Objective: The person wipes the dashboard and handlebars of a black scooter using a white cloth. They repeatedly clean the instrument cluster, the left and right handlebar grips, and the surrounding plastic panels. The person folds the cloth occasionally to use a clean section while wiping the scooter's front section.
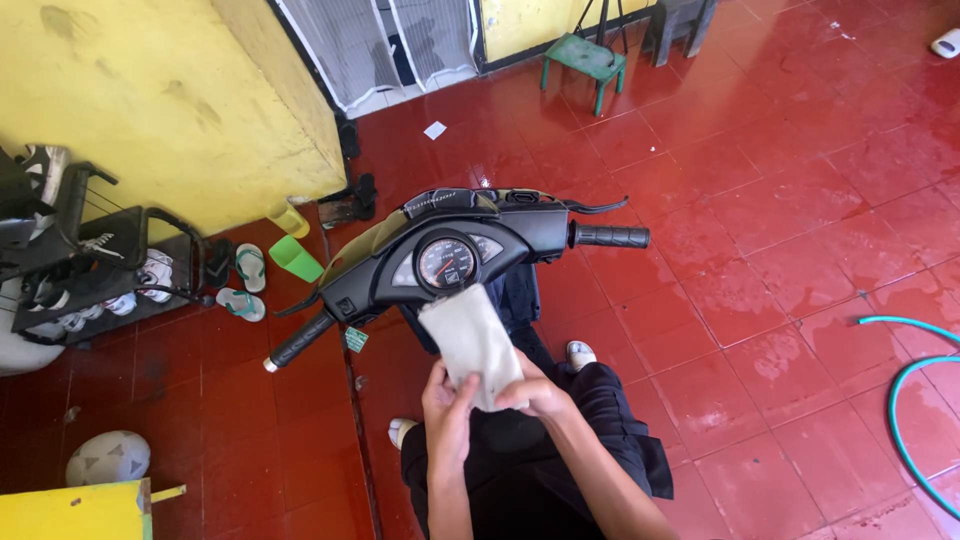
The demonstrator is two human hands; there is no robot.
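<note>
The left hand [447,408] and the right hand [540,393] are both clamped on a pale cloth [470,340], held upright just near of the scooter's round speedometer [446,264]. Risk 1: grit in the cloth may scratch the gauge lens. Risk 2: the red tiled floor [800,250] appears wet, so footing may slip near the green hose [905,400] at right.

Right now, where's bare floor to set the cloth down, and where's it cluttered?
Free: the wet red tile floor right of the scooter handlebar, between the green stool and the green hose. Crowded: left of the scooter, the shoe rack, sandals and green dustpan against the yellow wall. Both hands, left hand and right hand, hold the cloth.
</note>
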